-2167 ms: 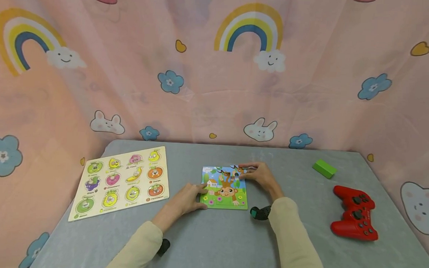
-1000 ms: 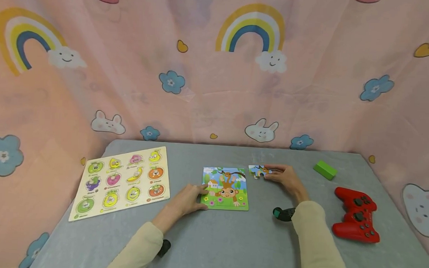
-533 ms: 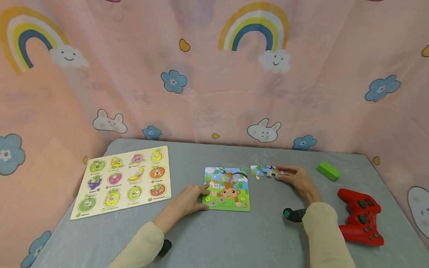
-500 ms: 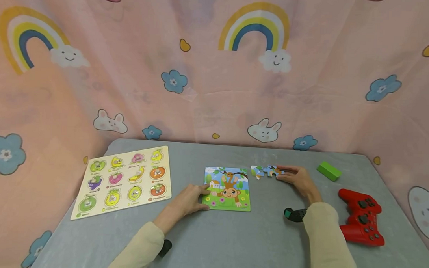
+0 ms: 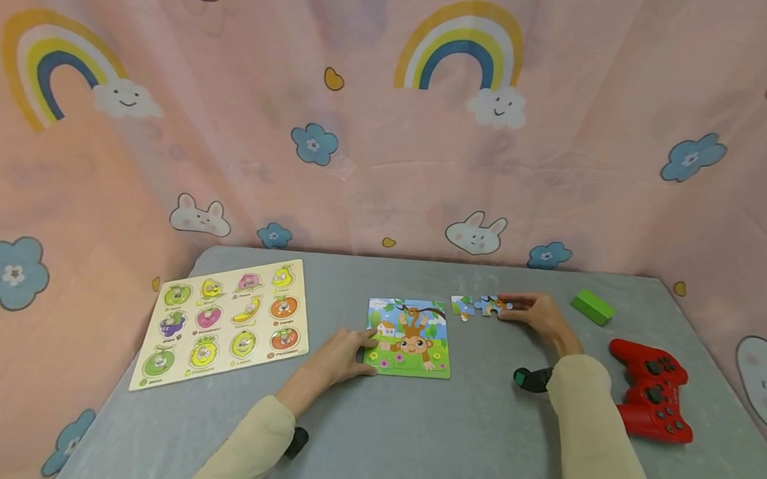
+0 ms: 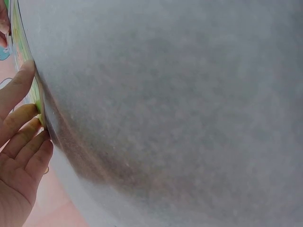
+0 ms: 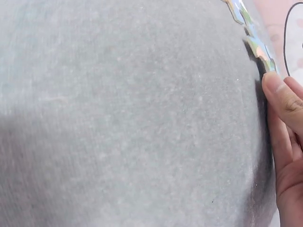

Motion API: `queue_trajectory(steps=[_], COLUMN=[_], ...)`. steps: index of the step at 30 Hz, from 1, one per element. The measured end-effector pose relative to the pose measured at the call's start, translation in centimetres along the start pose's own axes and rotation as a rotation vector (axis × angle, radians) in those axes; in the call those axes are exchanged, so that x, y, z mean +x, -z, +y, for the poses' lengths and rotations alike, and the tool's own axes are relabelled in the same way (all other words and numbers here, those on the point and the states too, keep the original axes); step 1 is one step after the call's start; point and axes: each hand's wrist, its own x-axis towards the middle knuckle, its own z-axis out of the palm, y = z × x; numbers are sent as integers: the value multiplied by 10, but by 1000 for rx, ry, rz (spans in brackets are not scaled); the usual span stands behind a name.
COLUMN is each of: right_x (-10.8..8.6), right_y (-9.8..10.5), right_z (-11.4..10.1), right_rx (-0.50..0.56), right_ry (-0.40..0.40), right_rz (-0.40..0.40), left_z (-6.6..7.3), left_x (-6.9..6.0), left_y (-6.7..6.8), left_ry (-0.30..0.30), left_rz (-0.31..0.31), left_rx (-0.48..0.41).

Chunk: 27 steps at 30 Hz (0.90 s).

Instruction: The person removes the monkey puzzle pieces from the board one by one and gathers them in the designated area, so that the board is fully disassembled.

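Note:
A square puzzle board (image 5: pixel 412 339) with a monkey picture lies mid-table. My left hand (image 5: pixel 338 358) holds its left edge near the lower corner, thumb toward the near side; in the left wrist view, the fingers (image 6: pixel 28 149) lie along that edge. Right of the board's far corner rests a small jigsaw piece (image 5: pixel 463 308) with blue and green print. Just beyond it, my right hand (image 5: pixel 541 318) pinches a second jigsaw piece (image 5: pixel 492 304) by its right end. Close up in the right wrist view, the thumb (image 7: pixel 279 87) presses on that piece (image 7: pixel 258 47).
At the left lies a pale fruit puzzle board (image 5: pixel 226 330). A green block (image 5: pixel 592 307) sits at the far right, and nearer is a red game controller (image 5: pixel 660 390), partly behind my right sleeve. A patterned pink curtain (image 5: pixel 372 197) borders the grey table (image 5: pixel 414 438).
My right hand has moved right, from the board's far right corner out over the table. The two pieces now stand apart, the left one let go. My left hand stays on the board.

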Motion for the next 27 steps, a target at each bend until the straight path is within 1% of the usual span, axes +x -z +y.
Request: queue_trajectory(steps=[5, 11, 16, 21, 27], right_x=[1, 3, 2, -1, -3], right_y=[0, 0, 0, 0, -1], right_z=[-5, -4, -3, -3, -3], right_rx=[-93, -109, -84, -49, 33], right_ry=[11, -7, 4, 33, 35], right_rz=[5, 5, 2, -11, -11], left_z=[0, 0, 0, -1, 0], left_x=[0, 0, 0, 0, 0], left_y=[-1, -1, -1, -1, -1], left_ry=[3, -7, -3, -5, 4], left_rz=[-1, 3, 4, 4, -2], left_rx=[7, 13, 13, 18, -6])
